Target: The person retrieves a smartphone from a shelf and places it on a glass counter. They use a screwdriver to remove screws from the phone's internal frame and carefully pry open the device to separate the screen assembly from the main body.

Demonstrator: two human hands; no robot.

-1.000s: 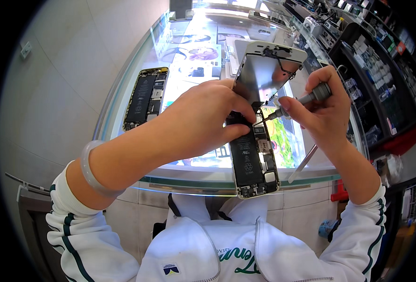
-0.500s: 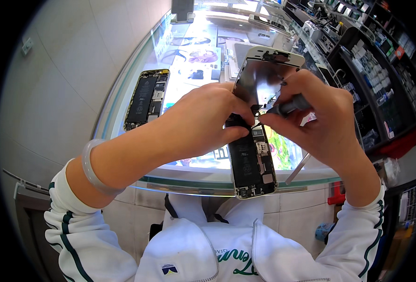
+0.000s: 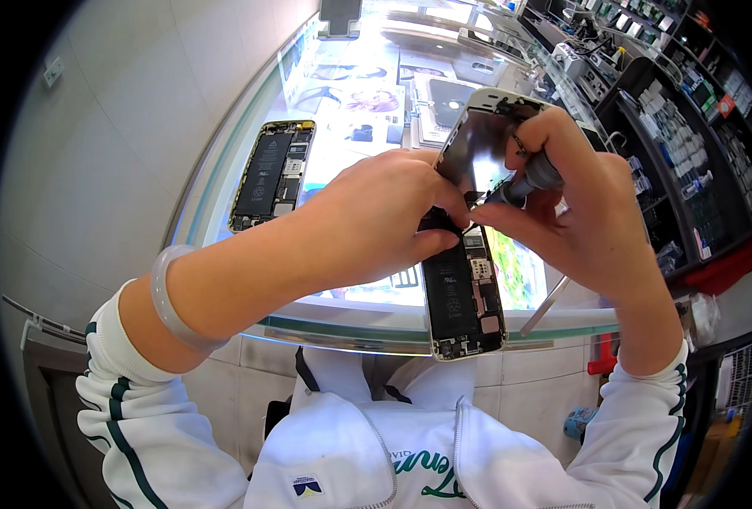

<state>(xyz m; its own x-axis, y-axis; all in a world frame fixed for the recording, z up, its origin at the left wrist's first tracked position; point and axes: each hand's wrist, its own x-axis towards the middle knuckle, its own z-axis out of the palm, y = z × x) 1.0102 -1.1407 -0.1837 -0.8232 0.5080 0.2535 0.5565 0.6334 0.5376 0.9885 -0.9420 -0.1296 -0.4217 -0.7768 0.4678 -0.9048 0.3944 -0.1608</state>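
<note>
An opened phone (image 3: pixel 454 288) lies at the counter's near edge, its black battery and boards bare. Its lifted white-framed screen panel (image 3: pixel 476 144) stands tilted at the phone's far end. My left hand (image 3: pixel 397 204) is closed at the joint between the two, thumb and fingers pinching there and hiding part of the phone. My right hand (image 3: pixel 584 195) grips a dark screwdriver (image 3: pixel 520 188), a finger curled by the handle's end. The screwdriver's thin tip points down-left at the joint, close to my left fingertips. What exactly it touches is too small to tell.
Another opened phone body (image 3: pixel 270 178) rests at the left of the lit glass counter (image 3: pixel 359 310). A flat metal tool (image 3: pixel 546 304) lies right of the phone. Boxes (image 3: pixel 444 106) sit farther back. Crowded shelves (image 3: pixel 673 161) stand at the right, and a wall (image 3: pixel 113 153) at the left.
The view has shifted slightly, moving both phones a little right in it. The screwdriver handle stands somewhat steeper, with my right finger bent closer over it. Both hands keep their hold.
</note>
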